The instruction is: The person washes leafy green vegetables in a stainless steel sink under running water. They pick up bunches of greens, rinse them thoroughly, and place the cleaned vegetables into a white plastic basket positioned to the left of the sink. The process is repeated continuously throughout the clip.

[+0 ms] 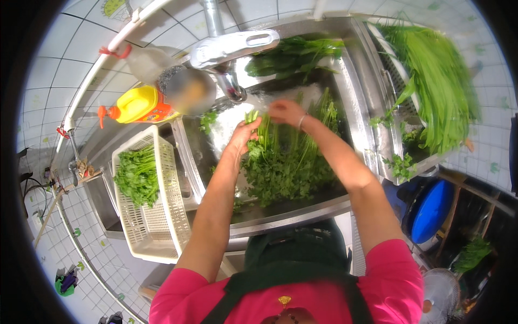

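Note:
In the middle of a stainless steel sink (340, 207), my left hand (243, 135) grips a small bunch of leafy green herb stems (251, 116), which looks like coriander. The pale stem ends poke up past my thumb. Just right of it, my right hand (286, 111) is blurred, its fingers curled close to the stems; whether it pinches anything cannot be told. Under both hands a large heap of the same herb (283, 174) lies in water in the basin. Above my hands is the spout of a chrome faucet (234, 48).
A white plastic basket (151, 253) on the left holds more herbs (137, 176). Behind it stands a yellow-and-orange pump bottle (139, 105). Dark leafy greens (279, 60) lie at the sink's back. Long green leaves (439, 85) fill a rack on the right.

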Tool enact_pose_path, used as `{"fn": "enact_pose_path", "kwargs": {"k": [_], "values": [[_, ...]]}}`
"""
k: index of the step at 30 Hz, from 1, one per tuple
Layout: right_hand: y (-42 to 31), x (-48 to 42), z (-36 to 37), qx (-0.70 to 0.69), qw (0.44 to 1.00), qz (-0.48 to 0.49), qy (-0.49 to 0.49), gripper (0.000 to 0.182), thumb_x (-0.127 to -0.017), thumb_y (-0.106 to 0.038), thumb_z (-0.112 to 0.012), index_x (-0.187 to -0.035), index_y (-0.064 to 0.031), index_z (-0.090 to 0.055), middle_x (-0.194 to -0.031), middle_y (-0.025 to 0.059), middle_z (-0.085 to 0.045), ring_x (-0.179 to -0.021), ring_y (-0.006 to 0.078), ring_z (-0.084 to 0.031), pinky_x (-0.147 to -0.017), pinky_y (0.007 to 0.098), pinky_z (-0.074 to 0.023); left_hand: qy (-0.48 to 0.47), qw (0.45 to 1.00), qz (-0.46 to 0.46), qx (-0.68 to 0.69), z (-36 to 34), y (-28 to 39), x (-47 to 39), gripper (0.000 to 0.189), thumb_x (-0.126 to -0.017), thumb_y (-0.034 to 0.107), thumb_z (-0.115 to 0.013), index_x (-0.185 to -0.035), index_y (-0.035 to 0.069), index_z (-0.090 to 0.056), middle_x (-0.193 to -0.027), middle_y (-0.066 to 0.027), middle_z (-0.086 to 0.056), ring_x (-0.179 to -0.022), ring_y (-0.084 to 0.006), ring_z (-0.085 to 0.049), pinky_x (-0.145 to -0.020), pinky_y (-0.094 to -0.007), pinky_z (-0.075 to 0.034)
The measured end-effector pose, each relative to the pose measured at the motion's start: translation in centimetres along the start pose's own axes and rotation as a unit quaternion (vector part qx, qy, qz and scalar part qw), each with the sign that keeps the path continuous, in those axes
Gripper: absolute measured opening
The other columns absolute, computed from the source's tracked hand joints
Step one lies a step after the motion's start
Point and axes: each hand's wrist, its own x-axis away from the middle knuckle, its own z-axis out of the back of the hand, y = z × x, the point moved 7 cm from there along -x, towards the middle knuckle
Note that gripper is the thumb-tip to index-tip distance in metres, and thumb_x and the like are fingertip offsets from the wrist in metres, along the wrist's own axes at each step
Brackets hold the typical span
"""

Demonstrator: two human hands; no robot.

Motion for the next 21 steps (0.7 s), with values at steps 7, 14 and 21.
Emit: {"fn": "enact_pose_path", "kwargs": {"k": [7,14,21], "values": [[9.8,-0.2,-0.1,0.104,0.971,-0.03,0.214,0.048,-0.082,-0.03,-0.064,-0.119,-0.003,-0.05,-0.109,0.0148,-0.059,-0.096,0.0276,-0.059,-0.08,0.0405,-0.0492,0.149,0.969,-0.177,-0.082,3.8,-1.1,-1.0,0.027,-0.075,0.013,-0.073,-0.096,0.002,-0.062,-0.089,-0.0057,-0.065,-0.078,-0.0126,-0.059,-0.076,-0.0272,-0.047],[8.1,-1.0,-1.9,0.166,0.961,-0.095,0.2,0.05,-0.074,-0.036,-0.07,-0.109,-0.003,-0.058,-0.104,0.0139,-0.063,-0.095,0.0237,-0.059,-0.081,0.0352,-0.0465,0.116,0.949,-0.151,-0.253,0.5,-3.8,-1.6,0.04,-0.073,0.027,-0.075,-0.104,0.004,-0.062,-0.091,-0.0089,-0.067,-0.082,-0.0193,-0.061,-0.077,-0.0326,-0.047],[12.5,-0.6,-1.0,-0.073,0.967,-0.1,0.222,0.049,-0.083,-0.042,-0.06,-0.117,-0.0074,-0.051,-0.106,0.0115,-0.059,-0.096,0.0281,-0.056,-0.082,0.04,-0.0441,0.145,0.969,-0.167,-0.114,3.2,-5.2,2.5,0.026,-0.081,0.017,-0.069,-0.101,0.003,-0.063,-0.079,-0.0021,-0.061,-0.059,-0.0069,-0.05,-0.055,-0.0233,-0.042]]}}
